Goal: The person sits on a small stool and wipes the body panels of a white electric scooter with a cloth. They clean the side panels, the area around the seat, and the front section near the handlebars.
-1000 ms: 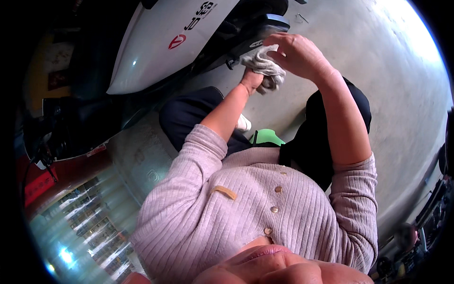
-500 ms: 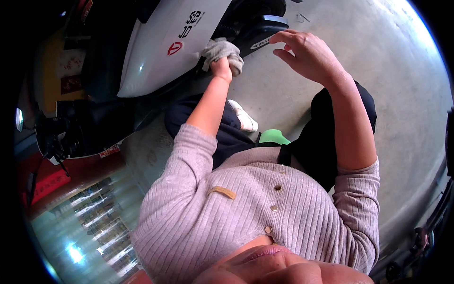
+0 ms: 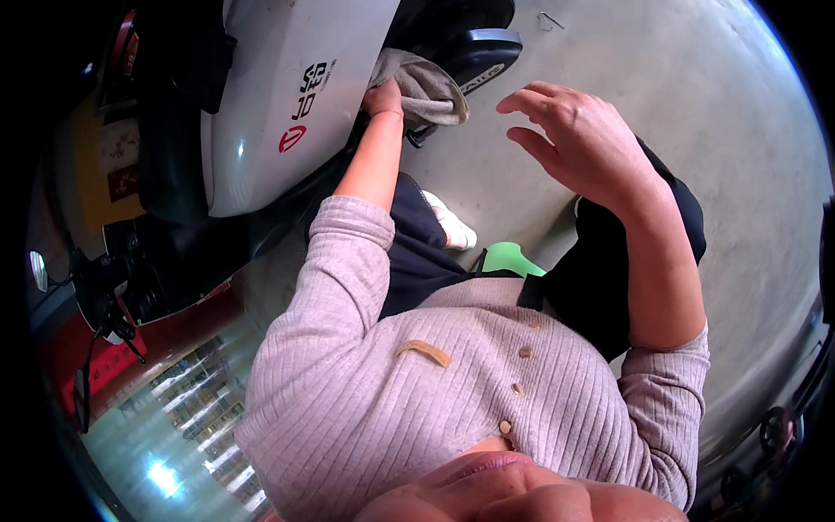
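My left hand (image 3: 384,97) is closed on a grey cloth (image 3: 428,90), pressing it against the lower edge of a white scooter body panel (image 3: 270,87). Part of the cloth hangs loose to the right of my fingers, beside a black scooter part with a grey edge (image 3: 480,63). Some of my left fingertips are hidden by the cloth and the panel. In the air above the floor, my right hand (image 3: 574,143) is loosely bent, thumb and fingers apart and nothing in them. It touches neither the scooter nor the cloth.
A light green object (image 3: 509,259) lies between my legs, near my white shoe (image 3: 450,223). A thin bent metal piece (image 3: 550,21) rests on the grey floor. The scooter's handlebar end (image 3: 109,296) reaches to the left. Dark wheeled things (image 3: 774,431) stand at the right edge.
My left hand has moved in against the panel's lower edge, and the bunched cloth now hangs more spread out. My right hand stays raised and empty. The whole view has shifted slightly.
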The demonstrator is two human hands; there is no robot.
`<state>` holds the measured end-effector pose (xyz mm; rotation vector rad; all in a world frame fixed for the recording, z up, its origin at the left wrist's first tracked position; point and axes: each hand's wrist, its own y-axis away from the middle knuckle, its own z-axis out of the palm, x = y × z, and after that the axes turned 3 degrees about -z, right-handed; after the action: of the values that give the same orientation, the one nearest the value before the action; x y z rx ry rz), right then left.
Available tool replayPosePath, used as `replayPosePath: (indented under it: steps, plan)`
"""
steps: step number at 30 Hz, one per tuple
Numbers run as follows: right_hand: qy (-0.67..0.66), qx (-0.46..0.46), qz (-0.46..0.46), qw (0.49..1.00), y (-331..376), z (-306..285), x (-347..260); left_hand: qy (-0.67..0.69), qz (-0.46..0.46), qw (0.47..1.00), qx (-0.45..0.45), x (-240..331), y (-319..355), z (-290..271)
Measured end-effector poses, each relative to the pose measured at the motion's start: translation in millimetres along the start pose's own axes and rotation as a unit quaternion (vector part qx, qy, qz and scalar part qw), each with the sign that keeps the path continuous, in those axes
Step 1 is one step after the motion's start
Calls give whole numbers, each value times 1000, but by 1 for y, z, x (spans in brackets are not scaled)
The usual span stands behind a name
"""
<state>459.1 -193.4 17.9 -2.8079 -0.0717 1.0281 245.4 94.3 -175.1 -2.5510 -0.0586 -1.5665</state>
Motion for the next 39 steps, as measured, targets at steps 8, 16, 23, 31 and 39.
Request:
replayPosePath:
  steps: [8,16,23,31,39]
  plan:
    - [5,-14,-8,1000,-3,5,-4,159,38,974,-159,-43,-21,-39]
    - [9,-14,-7,1000,-7,14,-1,429,-158,856,-242,-45,-15,-40]
    - [21,-30,-5,999,-7,19,-1,333,-73,920,-194,-22,18,-26]
    - [22,-22,-5,1000,-6,19,-2,329,-194,924,28,7,32,27]
    - [25,-49,4,998,-6,14,-1,358,-200,912,-20,-11,11,18]
